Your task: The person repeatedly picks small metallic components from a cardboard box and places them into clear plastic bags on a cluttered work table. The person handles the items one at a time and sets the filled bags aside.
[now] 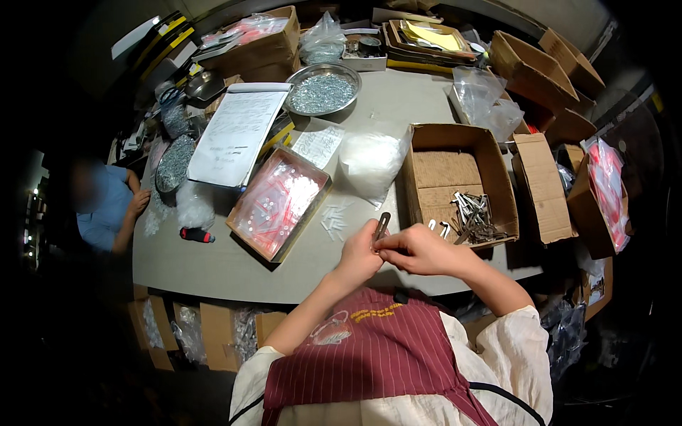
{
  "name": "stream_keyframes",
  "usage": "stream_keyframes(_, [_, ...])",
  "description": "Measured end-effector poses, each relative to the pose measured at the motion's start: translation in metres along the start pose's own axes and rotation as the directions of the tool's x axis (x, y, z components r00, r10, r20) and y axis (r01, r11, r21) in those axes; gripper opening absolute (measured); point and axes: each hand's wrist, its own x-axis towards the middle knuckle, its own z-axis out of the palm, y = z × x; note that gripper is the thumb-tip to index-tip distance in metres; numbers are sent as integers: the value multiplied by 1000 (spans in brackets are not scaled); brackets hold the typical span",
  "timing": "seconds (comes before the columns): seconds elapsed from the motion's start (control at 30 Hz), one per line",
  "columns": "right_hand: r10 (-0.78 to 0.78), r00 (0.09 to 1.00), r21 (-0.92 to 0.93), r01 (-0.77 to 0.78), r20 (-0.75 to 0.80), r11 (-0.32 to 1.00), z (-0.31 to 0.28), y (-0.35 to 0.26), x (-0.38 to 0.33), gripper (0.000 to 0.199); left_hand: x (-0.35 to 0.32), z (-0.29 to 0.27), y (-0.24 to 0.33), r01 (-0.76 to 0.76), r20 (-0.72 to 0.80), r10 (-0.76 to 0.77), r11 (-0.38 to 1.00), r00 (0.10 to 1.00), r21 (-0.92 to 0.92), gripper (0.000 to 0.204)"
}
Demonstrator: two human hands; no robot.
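Upright in my left hand (361,253) is a narrow dark metal piece with a long slot (383,224), its rounded top sticking out above the closed fingers. My right hand (420,250) meets it from the right, thumb and fingers pinched together at the piece's lower part. What those fingertips hold is too small to make out. Just beyond my hands lies a loose pile of small clear strips (332,219). To the right, a cardboard box (446,167) holds several slotted metal pieces (474,213), some shiny and some dark, heaped toward its near side.
Left of the pile stands a shallow box (318,190) of small clear and red parts. Beyond are a white plastic bag (371,165), a clipboard (238,135) and a metal bowl (353,77) of small silvery parts. Another person (106,206) is at the table's left side.
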Motion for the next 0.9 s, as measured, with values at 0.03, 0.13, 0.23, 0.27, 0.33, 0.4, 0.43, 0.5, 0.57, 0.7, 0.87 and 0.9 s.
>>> stream_keyframes(0.03, [17, 992, 45, -23, 125, 999, -6, -4, 0, 36, -1, -3, 1, 17, 24, -18, 1000, 1000, 10, 24])
stream_keyframes(0.13, [-39, 980, -23, 44, 197, 999, -6, -1, -1, 42, -6, -11, 4, 16, 66, -21, 998, 998, 64, 25])
stream_keyframes(0.23, [-9, 990, -168, 32, 139, 985, -3, -2, 3, 38, -8, -17, 4, -60, 69, 53, 992, 996, 107, 27])
stream_keyframes(0.27, [-28, 992, -230, 56, 121, 972, -3, -2, 4, 30, -8, -20, 2, -66, 78, 60, 994, 995, 85, 27])
stream_keyframes(0.33, [-98, 992, -247, 114, 76, 962, -1, 0, 5, 27, -10, -26, 3, -55, 106, 51, 998, 993, 37, 30])
stream_keyframes(0.4, [-151, 989, -251, 148, 6, 957, -2, -3, 7, 24, -14, -33, 12, -19, 147, 21, 1000, 989, -14, 35])
stream_keyframes(0.43, [-169, 985, -245, 155, -40, 957, -5, -9, 9, 24, -15, -35, 15, -59, 90, 61, 998, 994, -20, 37])
stream_keyframes(0.5, [-285, 946, -326, 223, -156, 919, -12, -22, 12, 25, -18, -38, 17, -140, -26, 140, 990, 990, -25, 42])
stream_keyframes(0.57, [-479, 837, -494, 309, -263, 812, -19, -36, 17, 25, -16, -48, 18, -264, -85, 270, 961, 959, 84, 42])
stream_keyframes(0.7, [-396, 884, -309, 315, -250, 897, -17, -37, 28, 18, -23, -63, 29, -171, -155, 167, 985, 974, -10, 29])
stream_keyframes(0.87, [-246, 921, -158, 206, -303, 966, -9, -62, 39, 15, -27, -82, 47, -131, -219, 67, 948, 973, -291, 15])
stream_keyframes(0.9, [-221, 926, -110, 196, -305, 974, -7, -65, 42, 16, -29, -86, 52, -133, -218, 72, 952, 973, -277, 14])
